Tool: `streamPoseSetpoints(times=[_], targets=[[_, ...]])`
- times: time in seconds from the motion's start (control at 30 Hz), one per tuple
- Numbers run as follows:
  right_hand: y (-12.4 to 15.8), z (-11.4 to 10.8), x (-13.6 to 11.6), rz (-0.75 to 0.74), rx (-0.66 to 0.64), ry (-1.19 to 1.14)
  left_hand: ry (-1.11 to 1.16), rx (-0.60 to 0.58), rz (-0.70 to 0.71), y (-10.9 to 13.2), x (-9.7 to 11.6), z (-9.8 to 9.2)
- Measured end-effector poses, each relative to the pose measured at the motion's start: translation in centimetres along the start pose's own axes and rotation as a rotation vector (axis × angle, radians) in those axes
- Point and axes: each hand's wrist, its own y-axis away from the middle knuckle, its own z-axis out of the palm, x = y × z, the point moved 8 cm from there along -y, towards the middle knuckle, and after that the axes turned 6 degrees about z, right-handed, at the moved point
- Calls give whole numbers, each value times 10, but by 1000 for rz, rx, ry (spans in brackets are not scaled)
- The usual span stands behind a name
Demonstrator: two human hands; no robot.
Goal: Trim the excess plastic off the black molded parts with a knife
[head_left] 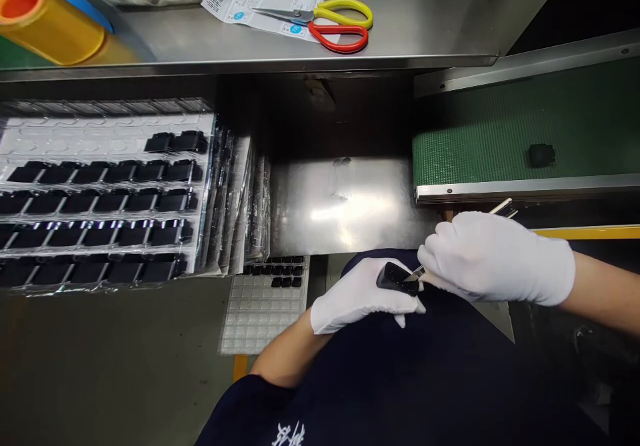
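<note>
Both of my hands wear white gloves and meet close to my body. My left hand (367, 293) is closed around a small black plastic part (395, 278), whose hollow side faces my right hand. My right hand (480, 256) grips a slim craft knife (415, 275); its pointed metal blade touches the edge of the black part. The knife's pale rear end sticks out above the glove. Much of the handle is hidden in my fingers.
Stacked clear trays (200, 199) of black parts stand at left, with another tray (250, 313) lower down. A green conveyor belt (475, 139) at right carries one black part (541, 155). Scissors (340, 26), a printed label strip and a yellow tape roll (55, 26) lie on the steel shelf.
</note>
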Motion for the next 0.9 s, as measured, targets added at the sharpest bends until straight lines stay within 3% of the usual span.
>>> streamPoseSetpoints(times=[0.13,0.27,0.47,0.73,0.9], targets=[[4,-8,7,55,57,-48,40,-28,21,1,0,-2],[8,-10,23,208,95,-86,30,-41,24,3,1,-3],[2,5,28,351,9,-326,10,-25,44,5,2,-3],[-4,9,23,339,-146,-545,41,-71,112,7,2,-7],[1,-2,30,344,-112,-550,133,-161,167,7,0,-6]])
